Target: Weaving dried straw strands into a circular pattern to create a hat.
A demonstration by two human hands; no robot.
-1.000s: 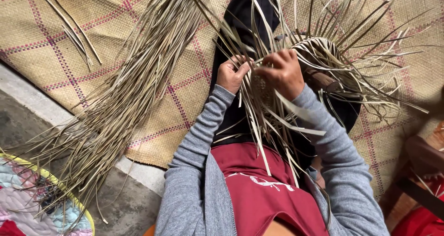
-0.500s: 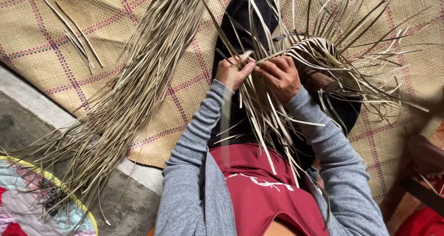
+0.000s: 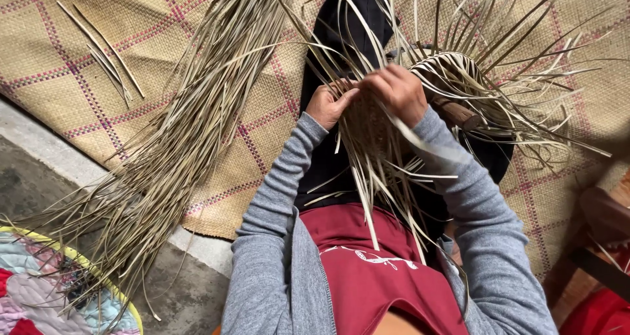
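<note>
Two bare hands meet over the lap: left hand (image 3: 330,103) and right hand (image 3: 396,92), fingers pinched on pale flat straw strips (image 3: 374,151) of one half-woven piece (image 3: 446,72). One loose strip bundle (image 3: 190,125) lies left of it on the checked woven mat (image 3: 59,53); four stray strips (image 3: 105,53) beyond.

This looks like a home craft spot on the floor rather than a fitted workshop. A woven mat (image 3: 79,40) with pink grid lines covers bare concrete floor (image 3: 39,177), and a long bundle of dried leaf strips (image 3: 190,125) lies across it. A patchwork cloth (image 3: 46,289) with yellow edging sits at the corner.
</note>
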